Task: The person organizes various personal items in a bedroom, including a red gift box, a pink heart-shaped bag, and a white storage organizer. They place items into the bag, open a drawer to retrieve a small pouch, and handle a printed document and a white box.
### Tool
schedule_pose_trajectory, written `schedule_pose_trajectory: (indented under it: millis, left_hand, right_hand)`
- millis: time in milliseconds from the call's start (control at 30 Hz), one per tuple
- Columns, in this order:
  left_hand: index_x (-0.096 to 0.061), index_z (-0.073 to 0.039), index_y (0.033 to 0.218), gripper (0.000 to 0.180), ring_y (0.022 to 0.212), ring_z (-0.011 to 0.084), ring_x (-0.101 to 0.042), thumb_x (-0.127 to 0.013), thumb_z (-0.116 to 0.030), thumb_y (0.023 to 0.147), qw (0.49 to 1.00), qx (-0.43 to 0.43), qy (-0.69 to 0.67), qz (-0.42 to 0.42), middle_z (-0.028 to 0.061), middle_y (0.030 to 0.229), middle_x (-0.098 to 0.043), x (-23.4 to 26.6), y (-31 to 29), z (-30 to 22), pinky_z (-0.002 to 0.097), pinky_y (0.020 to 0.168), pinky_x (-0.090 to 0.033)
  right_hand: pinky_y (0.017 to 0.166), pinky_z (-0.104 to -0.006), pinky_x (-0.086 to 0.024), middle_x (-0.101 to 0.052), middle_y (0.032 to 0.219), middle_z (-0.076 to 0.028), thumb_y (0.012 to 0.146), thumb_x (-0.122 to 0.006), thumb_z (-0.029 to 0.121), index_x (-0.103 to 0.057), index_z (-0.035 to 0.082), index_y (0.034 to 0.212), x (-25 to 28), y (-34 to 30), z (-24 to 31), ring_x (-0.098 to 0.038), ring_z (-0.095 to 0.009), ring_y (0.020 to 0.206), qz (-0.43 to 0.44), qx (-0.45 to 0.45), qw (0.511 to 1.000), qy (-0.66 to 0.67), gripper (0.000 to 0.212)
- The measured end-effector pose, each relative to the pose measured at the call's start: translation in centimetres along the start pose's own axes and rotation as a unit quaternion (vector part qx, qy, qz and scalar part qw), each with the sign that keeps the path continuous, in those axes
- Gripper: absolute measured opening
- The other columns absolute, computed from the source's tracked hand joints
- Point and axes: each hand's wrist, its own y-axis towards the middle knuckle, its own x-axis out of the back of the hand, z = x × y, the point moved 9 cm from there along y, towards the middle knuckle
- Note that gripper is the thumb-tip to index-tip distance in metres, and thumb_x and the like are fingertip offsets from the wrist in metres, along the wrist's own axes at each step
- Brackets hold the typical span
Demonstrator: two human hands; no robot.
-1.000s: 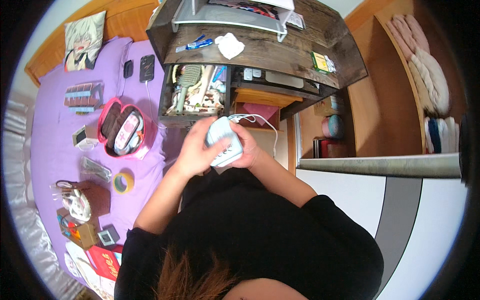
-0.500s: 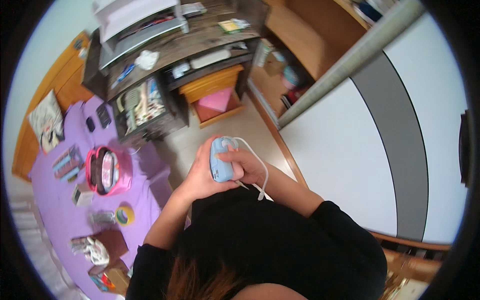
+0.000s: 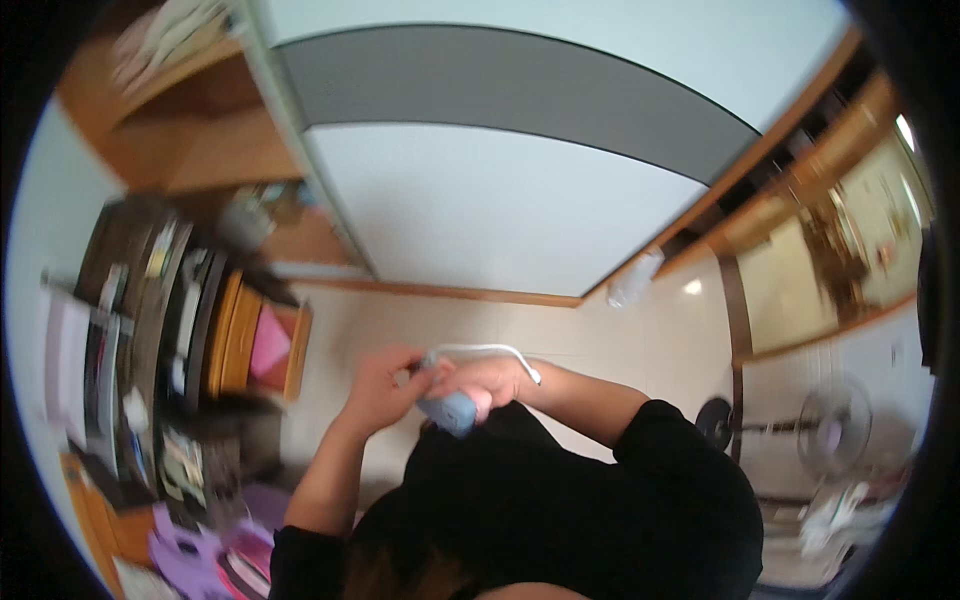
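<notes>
In front of my body I hold a rounded light-blue gadget [image 3: 450, 412] with a pink part [image 3: 482, 404] along its right side; blur hides what kind it is. My right hand [image 3: 492, 382] is closed around it from the right. My left hand [image 3: 385, 388] is curled at its upper left, thumb and fingers against the gadget, smeared by motion. A white cable [image 3: 480, 347] arcs from the gadget's top over my right hand, and its plug end [image 3: 535, 377] lies by my right wrist.
A white and grey sliding wardrobe door [image 3: 480, 190] stands ahead. To the left are a dark desk [image 3: 130, 230] and an open orange drawer [image 3: 298, 350]. A clear plastic bag [image 3: 635, 280] lies by the wardrobe base. At right stands a fan [image 3: 835, 425]; a purple bed [image 3: 180, 545] is lower left.
My view has swung right: desk and bed have shifted left and down, and the fan has come in. The gadget is tilted lower, with my left hand moved to its upper left.
</notes>
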Motion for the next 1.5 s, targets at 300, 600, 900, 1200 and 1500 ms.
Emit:
schedule_pose_trajectory:
  millis: [300, 600, 900, 1200, 1500]
  left_hand:
    - [-0.064, -0.001, 0.074, 0.014, 0.055, 0.0151, -0.052, -0.061, -0.014, 0.079, 0.939, -0.098, -0.032, 0.328, 0.0102, 0.061, -0.055, -17.1, 6.2, -6.2, 0.0265, 0.049, -0.038]
    - [-0.039, -0.003, 0.124, 0.061, 0.102, 0.0156, -0.051, -0.069, -0.014, 0.073, 0.739, 0.006, -0.170, 0.651, 0.0078, 0.113, -0.052, -37.6, 7.5, -6.9, 0.0286, 0.088, -0.040]
    - [-0.040, -0.004, 0.119, 0.066, 0.105, 0.0192, -0.047, -0.076, -0.015, 0.065, 0.759, 0.040, -0.140, 0.635, 0.0089, 0.112, -0.050, -54.7, 13.7, -13.2, 0.0329, 0.092, -0.038]
    - [-0.036, 0.001, 0.116, 0.064, 0.096, 0.0212, -0.053, -0.074, -0.017, 0.068, 0.848, 0.194, -0.328, 0.369, 0.0131, 0.106, -0.051, -58.5, 29.6, -11.7, 0.0336, 0.081, -0.046]
    - [-0.039, 0.004, 0.108, 0.056, 0.092, 0.0183, -0.052, -0.073, -0.020, 0.070, 0.940, 0.081, -0.299, 0.142, 0.0139, 0.102, -0.051, -61.2, 45.1, -11.6, 0.0303, 0.078, -0.045]
  right_hand:
    - [0.050, -0.0207, -0.041, -0.059, 0.082, -0.006, 0.071, -0.066, 0.044, -0.052, 0.006, 0.102, 5.8, -13.3, -6.8, -0.056, -0.013, 0.065, -0.104, 0.051, 0.991, 0.061, 0.050]
    - [0.062, -0.0207, -0.047, -0.060, 0.088, -0.002, 0.076, -0.065, 0.033, -0.053, 0.007, 0.104, 11.5, -30.8, -8.3, -0.058, -0.009, 0.076, -0.210, 0.241, 0.934, 0.159, 0.039]
    - [0.071, -0.0262, -0.047, -0.058, 0.099, -0.007, 0.084, -0.055, 0.036, -0.049, 0.006, 0.114, 20.6, -47.7, -9.1, -0.058, -0.013, 0.083, -0.235, 0.324, 0.880, 0.256, 0.043]
    - [0.085, -0.0323, -0.043, -0.051, 0.113, -0.008, 0.086, -0.054, 0.022, -0.043, 0.004, 0.120, 29.4, -60.5, 5.5, -0.051, -0.016, 0.102, -0.326, 0.511, 0.786, 0.118, 0.041]
    - [0.089, -0.0308, -0.040, -0.053, 0.109, -0.008, 0.084, -0.059, 0.014, -0.041, 0.003, 0.120, 38.7, -64.5, 18.4, -0.051, -0.017, 0.102, -0.338, 0.618, 0.677, 0.214, 0.042]
